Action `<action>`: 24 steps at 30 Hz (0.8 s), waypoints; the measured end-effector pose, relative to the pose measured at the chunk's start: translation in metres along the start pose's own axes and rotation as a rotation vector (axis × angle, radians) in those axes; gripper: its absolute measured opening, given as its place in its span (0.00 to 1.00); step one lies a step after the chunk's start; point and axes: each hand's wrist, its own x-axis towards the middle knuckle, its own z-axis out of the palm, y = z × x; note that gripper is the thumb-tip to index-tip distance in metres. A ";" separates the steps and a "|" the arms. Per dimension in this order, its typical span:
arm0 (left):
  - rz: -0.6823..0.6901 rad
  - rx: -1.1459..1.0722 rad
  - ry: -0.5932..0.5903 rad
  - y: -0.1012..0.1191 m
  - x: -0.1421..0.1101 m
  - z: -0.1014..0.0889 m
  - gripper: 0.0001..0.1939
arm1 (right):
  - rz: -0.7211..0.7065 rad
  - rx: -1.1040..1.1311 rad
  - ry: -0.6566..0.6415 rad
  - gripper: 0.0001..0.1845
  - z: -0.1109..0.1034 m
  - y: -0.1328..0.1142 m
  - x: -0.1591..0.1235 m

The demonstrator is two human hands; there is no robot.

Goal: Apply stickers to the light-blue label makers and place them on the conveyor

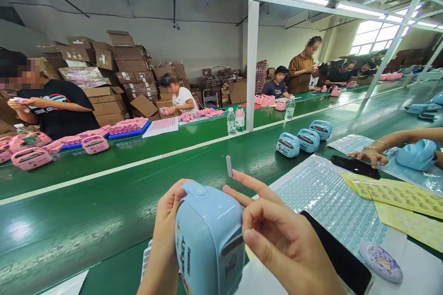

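The device [209,235] is pale blue, the belt [104,189] green.

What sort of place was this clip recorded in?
Most likely a factory assembly line: people work along a long green work surface, the blue device held here has three lookalikes nearby, and cardboard boxes are piled by the wall.

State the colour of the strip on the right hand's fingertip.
The strip is light grey, shown in the head view.
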 end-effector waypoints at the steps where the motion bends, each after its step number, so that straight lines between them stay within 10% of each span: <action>1: -0.005 0.002 0.002 -0.001 -0.001 -0.001 0.12 | 0.001 -0.002 -0.001 0.14 0.000 -0.001 0.000; 24: 0.016 -0.020 0.091 0.015 -0.004 0.006 0.18 | -0.109 -0.081 0.083 0.10 0.007 0.006 -0.003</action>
